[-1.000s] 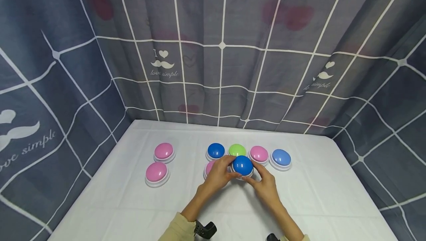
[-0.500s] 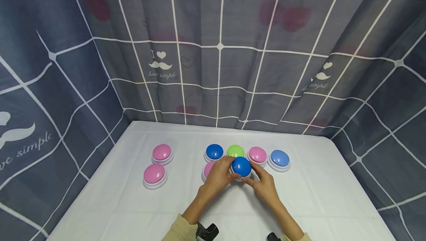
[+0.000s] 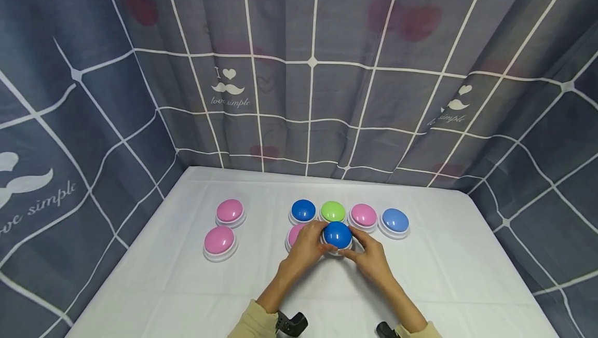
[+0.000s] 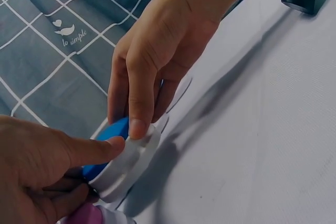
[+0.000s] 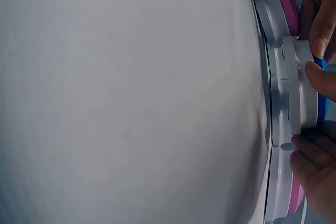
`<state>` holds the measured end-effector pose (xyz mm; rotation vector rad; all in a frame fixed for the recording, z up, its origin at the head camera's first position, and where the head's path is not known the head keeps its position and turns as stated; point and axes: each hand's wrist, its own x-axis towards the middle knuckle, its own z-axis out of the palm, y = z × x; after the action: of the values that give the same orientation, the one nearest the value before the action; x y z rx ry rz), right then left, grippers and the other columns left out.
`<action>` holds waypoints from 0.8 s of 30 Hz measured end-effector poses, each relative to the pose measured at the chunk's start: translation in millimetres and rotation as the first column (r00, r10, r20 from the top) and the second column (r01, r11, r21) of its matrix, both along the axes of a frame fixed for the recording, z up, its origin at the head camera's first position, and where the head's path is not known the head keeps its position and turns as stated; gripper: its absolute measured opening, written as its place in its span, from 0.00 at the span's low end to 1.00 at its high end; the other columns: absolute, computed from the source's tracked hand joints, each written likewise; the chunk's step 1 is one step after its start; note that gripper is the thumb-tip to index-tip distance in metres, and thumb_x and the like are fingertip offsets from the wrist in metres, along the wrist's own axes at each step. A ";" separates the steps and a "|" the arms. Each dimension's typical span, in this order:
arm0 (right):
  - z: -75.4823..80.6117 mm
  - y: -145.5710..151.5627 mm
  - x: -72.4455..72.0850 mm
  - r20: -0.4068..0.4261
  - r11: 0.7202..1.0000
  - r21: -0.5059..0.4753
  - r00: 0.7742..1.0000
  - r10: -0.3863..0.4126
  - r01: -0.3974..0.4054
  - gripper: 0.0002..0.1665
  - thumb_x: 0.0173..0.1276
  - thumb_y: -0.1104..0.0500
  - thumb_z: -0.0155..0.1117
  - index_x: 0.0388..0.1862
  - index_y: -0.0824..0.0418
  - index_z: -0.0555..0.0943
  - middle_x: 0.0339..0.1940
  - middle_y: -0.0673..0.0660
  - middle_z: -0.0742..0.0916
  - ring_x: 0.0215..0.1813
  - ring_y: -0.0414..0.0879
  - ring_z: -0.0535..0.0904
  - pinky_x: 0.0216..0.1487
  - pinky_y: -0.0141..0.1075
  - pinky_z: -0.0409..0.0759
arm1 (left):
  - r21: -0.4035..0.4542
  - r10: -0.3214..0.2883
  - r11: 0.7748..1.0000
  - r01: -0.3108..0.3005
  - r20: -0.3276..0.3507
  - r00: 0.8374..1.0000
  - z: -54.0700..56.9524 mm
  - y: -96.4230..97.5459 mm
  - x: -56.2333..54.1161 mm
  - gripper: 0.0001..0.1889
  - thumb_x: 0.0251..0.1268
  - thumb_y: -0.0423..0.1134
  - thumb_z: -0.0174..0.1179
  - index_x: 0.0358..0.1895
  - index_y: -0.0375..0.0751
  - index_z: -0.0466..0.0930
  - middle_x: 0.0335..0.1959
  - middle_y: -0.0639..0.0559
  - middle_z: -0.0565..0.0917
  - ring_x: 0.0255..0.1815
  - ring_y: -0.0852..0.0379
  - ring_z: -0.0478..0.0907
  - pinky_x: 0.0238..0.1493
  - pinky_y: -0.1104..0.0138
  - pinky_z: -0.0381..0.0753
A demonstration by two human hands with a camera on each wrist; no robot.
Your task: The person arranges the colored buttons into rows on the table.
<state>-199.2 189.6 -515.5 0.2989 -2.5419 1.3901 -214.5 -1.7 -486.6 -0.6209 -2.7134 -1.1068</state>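
Note:
A blue-domed push button [image 3: 337, 234] with a white round base is between my two hands, in front of the green button [image 3: 333, 211]. My left hand [image 3: 306, 242] grips its left side, thumb at the near edge. On the other side my right hand [image 3: 371, 257] pinches the base between thumb and fingers. In the left wrist view, both thumbs meet the white base [image 4: 128, 166] close together, and a shadow lies below it. The right wrist view shows the base standing higher than the neighbouring bases. A pink button [image 3: 295, 235] is partly hidden behind my left hand.
A back row holds a blue button [image 3: 303, 210], the green one, a pink button [image 3: 363, 215] and a lighter blue button [image 3: 395, 220]. Two pink buttons, one farther [image 3: 230, 211] and one nearer [image 3: 219, 240], stand at the left. Grid-patterned curtains [image 3: 280, 89] border the white table [image 3: 467, 255].
Both hands have shifted slightly left and nearer with the blue push button, keeping their grip. More of the green button shows behind it. The other buttons have stayed in place.

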 end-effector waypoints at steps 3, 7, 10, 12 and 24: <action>-0.3 0.3 1.2 0.008 1.000 0.002 1.000 -0.003 0.003 0.38 0.50 0.65 0.81 0.61 0.70 0.78 0.57 0.68 0.83 0.61 0.64 0.77 0.62 0.56 0.72 | 0.000 -0.007 1.000 0.007 0.013 1.000 0.1 0.3 0.5 0.29 0.52 0.38 0.76 0.57 0.30 0.79 0.51 0.40 0.83 0.55 0.44 0.79 0.60 0.53 0.76; -1.8 0.2 2.0 0.017 1.000 0.018 1.000 0.000 0.000 0.37 0.50 0.64 0.81 0.60 0.70 0.78 0.56 0.67 0.84 0.61 0.63 0.78 0.62 0.55 0.73 | -0.043 -0.033 0.999 0.033 0.006 0.999 1.1 0.1 -0.6 0.27 0.52 0.37 0.76 0.55 0.30 0.80 0.49 0.41 0.84 0.52 0.47 0.81 0.58 0.56 0.78; -2.8 -0.2 1.5 0.028 0.999 0.045 1.000 0.002 -0.003 0.38 0.50 0.63 0.81 0.61 0.70 0.78 0.56 0.66 0.84 0.62 0.62 0.77 0.63 0.54 0.72 | -0.101 -0.065 0.993 0.062 -0.027 0.998 1.1 0.1 -3.2 0.24 0.49 0.36 0.77 0.50 0.30 0.82 0.43 0.43 0.85 0.46 0.51 0.82 0.53 0.60 0.80; -3.5 -0.3 1.1 0.041 0.998 0.060 0.999 0.001 -0.004 0.38 0.50 0.63 0.81 0.61 0.70 0.78 0.57 0.66 0.84 0.63 0.61 0.76 0.64 0.54 0.72 | -0.137 -0.077 0.988 0.071 -0.038 0.996 0.0 0.5 -4.6 0.23 0.48 0.37 0.78 0.48 0.31 0.82 0.40 0.44 0.85 0.43 0.53 0.82 0.51 0.63 0.81; -5.4 1.8 0.9 0.092 0.996 0.083 0.996 0.011 -0.019 0.39 0.52 0.61 0.80 0.63 0.70 0.77 0.59 0.66 0.83 0.65 0.61 0.75 0.66 0.54 0.69 | -0.181 -0.069 0.982 0.060 -0.044 0.997 -1.8 3.5 -1.0 0.23 0.49 0.38 0.77 0.47 0.30 0.82 0.38 0.44 0.85 0.40 0.54 0.82 0.48 0.63 0.81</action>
<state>-198.3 191.4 -520.9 0.2759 -2.6821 1.3338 -215.5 1.9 -488.4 -0.7576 -2.7877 -0.8523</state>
